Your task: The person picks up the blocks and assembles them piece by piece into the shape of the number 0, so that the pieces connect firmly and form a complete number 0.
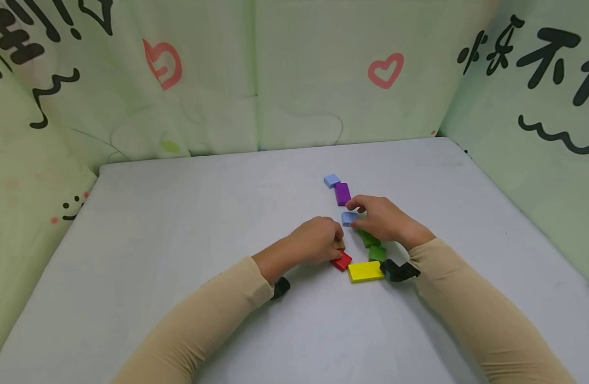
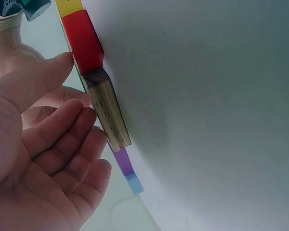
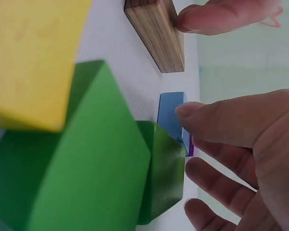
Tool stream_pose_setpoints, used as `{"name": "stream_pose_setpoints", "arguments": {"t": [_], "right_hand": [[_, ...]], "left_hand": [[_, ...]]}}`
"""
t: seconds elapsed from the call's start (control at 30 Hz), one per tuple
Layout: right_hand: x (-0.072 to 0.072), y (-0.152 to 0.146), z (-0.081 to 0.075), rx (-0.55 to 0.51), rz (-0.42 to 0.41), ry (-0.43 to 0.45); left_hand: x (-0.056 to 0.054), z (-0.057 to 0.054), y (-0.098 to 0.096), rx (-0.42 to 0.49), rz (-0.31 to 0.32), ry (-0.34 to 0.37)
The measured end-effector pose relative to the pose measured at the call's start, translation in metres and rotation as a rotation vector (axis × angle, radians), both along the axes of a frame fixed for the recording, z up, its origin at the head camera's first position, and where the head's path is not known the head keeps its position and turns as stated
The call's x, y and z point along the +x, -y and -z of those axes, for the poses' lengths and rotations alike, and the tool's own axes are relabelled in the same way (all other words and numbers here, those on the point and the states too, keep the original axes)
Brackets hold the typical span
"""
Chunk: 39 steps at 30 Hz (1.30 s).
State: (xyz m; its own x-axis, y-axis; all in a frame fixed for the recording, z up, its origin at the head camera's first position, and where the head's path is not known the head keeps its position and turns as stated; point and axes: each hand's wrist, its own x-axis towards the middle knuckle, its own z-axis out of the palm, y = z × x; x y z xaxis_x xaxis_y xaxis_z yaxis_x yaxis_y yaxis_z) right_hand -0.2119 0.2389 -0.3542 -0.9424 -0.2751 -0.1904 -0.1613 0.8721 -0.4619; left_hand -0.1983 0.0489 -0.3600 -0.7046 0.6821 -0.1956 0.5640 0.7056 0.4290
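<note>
My left hand (image 1: 315, 240) is at the left side of the block line, fingers loosely bent. Its thumb tip lies at the red block (image 2: 84, 41), and its fingertips are right beside the wooden block (image 2: 109, 113). My right hand (image 1: 382, 216) reaches in from the right, thumb and fingers spread apart. That thumb's tip overlaps the light blue block (image 3: 170, 113) in the right wrist view, and the index fingertip is near the end of the purple block (image 1: 342, 194). Two green blocks (image 1: 377, 253) run from the blue one down to a yellow block (image 1: 365, 272), partly under my right hand.
Another light blue block (image 1: 331, 181) sits at the far end, against the purple block's corner. All the blocks stand on a white table (image 1: 179, 224), with pale green printed cloth (image 1: 294, 80) behind and at the sides. A dark wrist device (image 1: 400, 271) hangs close to the yellow block.
</note>
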Motion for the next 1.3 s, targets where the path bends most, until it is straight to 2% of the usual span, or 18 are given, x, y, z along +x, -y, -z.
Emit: {"name": "stream_pose_setpoints", "arguments": {"t": [0.57, 0.97, 1.3], "right_hand": [[-0.008, 0.005, 0.007, 0.000, -0.011, -0.008], [-0.009, -0.005, 0.001, -0.015, -0.001, -0.062], [-0.013, -0.011, 0.001, -0.013, 0.024, -0.063]], "left_hand": [[0.003, -0.003, -0.001, -0.018, 0.008, -0.007], [0.002, -0.002, -0.001, -0.033, 0.001, -0.022], [0.003, -0.003, -0.002, -0.043, -0.008, -0.020]]}}
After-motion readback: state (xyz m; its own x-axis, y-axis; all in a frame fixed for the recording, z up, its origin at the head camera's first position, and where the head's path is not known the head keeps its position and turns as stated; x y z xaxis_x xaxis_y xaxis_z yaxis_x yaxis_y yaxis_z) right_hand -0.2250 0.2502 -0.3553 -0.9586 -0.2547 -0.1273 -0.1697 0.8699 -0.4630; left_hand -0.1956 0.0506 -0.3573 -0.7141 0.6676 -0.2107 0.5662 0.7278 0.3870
